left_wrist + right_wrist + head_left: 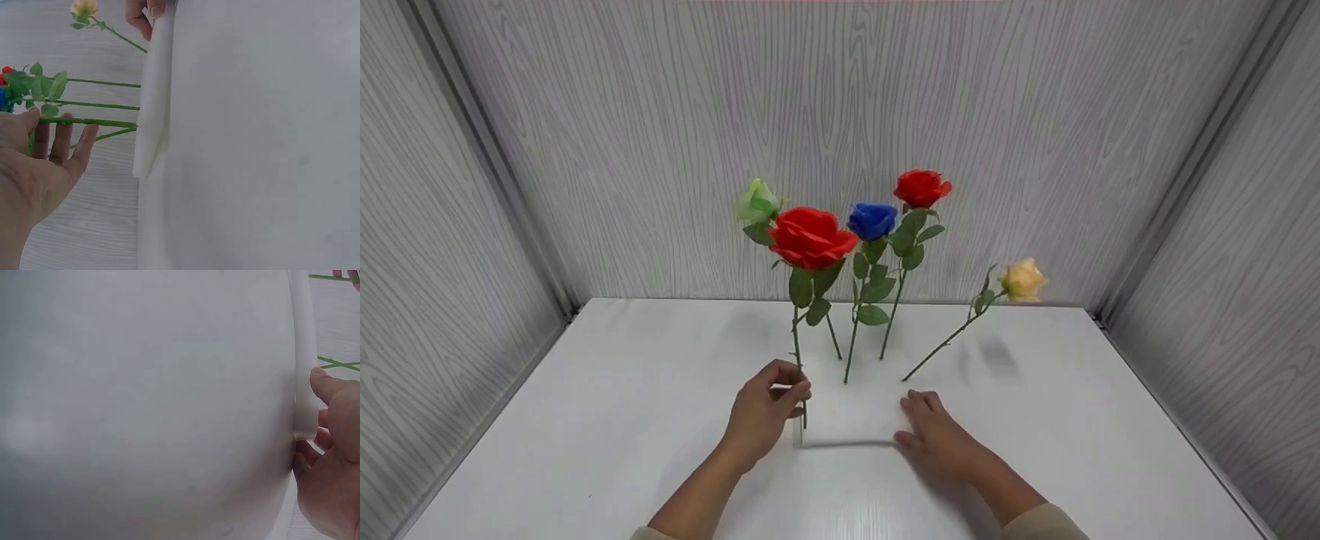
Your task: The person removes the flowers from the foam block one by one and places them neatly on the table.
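Note:
My left hand (765,411) pinches the thin green stem of a large red rose (812,238), which stands nearly upright. The stem's lower end overlaps the left side of a white block-like holder (851,417). At the holder's right end is my right hand (941,441); in the right wrist view its thumb (329,387) lies on the edge and the other fingers curl round the end. Behind the holder's front rise a green rose (757,201), a blue rose (873,220) and a smaller red rose (921,187), their stems meeting its top. A pale orange rose (1023,280) leans far right.
A white tabletop (585,420) spreads out beneath everything. Grey wood-grain panels enclose it: a back wall (660,135), a left wall (442,277) and a right wall (1237,277). Leaves of the upright roses crowd together and overlap in the head view.

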A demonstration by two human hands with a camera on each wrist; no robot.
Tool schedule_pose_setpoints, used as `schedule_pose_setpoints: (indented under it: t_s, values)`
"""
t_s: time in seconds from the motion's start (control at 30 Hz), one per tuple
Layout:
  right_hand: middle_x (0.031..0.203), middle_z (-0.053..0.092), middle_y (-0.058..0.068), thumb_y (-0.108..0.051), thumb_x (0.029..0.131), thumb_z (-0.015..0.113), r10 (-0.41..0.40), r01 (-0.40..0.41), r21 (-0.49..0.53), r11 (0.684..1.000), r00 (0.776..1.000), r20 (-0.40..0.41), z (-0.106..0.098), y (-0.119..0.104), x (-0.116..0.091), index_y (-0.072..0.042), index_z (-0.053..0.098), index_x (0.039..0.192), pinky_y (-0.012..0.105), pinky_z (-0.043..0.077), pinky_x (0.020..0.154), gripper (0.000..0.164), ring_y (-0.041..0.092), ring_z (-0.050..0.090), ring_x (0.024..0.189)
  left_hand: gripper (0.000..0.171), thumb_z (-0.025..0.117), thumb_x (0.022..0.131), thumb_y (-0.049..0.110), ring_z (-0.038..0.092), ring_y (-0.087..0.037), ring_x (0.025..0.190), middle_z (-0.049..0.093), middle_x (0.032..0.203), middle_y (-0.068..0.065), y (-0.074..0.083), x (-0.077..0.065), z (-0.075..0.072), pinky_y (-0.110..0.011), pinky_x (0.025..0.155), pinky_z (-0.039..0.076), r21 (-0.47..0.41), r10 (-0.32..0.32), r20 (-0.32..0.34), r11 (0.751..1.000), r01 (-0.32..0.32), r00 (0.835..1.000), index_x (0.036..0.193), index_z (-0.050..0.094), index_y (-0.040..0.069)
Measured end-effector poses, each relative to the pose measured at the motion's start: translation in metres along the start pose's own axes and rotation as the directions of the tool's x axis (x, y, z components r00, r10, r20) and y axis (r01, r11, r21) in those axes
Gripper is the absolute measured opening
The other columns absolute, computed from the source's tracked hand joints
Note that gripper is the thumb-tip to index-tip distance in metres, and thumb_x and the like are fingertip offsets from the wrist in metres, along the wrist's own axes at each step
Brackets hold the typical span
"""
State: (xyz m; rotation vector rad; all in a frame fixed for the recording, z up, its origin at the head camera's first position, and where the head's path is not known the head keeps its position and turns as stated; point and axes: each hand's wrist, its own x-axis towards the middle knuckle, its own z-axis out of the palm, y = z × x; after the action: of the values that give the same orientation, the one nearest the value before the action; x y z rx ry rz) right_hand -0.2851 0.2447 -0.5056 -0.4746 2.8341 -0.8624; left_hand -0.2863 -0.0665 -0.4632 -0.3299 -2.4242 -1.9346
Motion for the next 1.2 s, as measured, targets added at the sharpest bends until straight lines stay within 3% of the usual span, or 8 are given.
schedule_pose_setpoints:
  t_s: [0.23,0.43,0.8,1.2]
  values:
    - [0.171,0.027,0.026,-0.036,0.112,0.060,-0.018,0.018,0.005,1.000,1.000,-0.012,0.001,0.001,0.001,0.006,0.032,0.166,0.061,0.029,0.132,0.073,0.044,0.030,0.163,0.016,0.070,0.107,0.021,0.074,-0.025,0.111,0.069,0.117,-0.008,0.002,-0.007,-0.008,-0.034,0.093,0.067,-0.033,-0.032,-0.046,0.999,0.030,0.998,0.119,0.065,0.012]
    - [0.170,0.028,0.026,-0.036,0.112,0.061,-0.008,0.008,0.009,1.000,1.000,-0.019,0.002,0.002,0.001,0.005,0.033,0.165,0.062,0.030,0.132,0.074,0.044,0.032,0.163,0.017,0.071,0.106,0.019,0.075,-0.023,0.108,0.069,0.118,-0.009,0.003,-0.012,-0.019,-0.030,0.090,0.067,0.004,-0.032,-0.068,0.999,0.033,0.997,0.119,0.065,0.011]
    - [0.171,0.028,0.026,-0.038,0.113,0.059,-0.021,0.020,-0.022,1.000,1.000,-0.017,0.003,0.006,0.000,0.002,0.035,0.165,0.061,0.034,0.130,0.071,0.043,0.036,0.161,0.016,0.071,0.106,0.017,0.074,-0.026,0.115,0.069,0.120,-0.011,-0.005,-0.028,-0.043,-0.033,0.091,0.067,-0.019,-0.143,-0.082,0.990,0.142,0.986,0.120,0.065,0.009]
    - [0.172,0.026,0.022,-0.039,0.112,0.060,0.024,-0.024,0.045,0.999,1.000,0.003,0.003,0.003,0.000,0.002,0.029,0.168,0.060,0.028,0.133,0.076,0.041,0.030,0.165,0.012,0.067,0.108,0.012,0.074,-0.029,0.118,0.066,0.123,-0.014,-0.014,-0.036,-0.073,-0.034,0.093,0.067,-0.004,-0.208,-0.095,0.978,0.209,0.973,0.117,0.062,0.006]
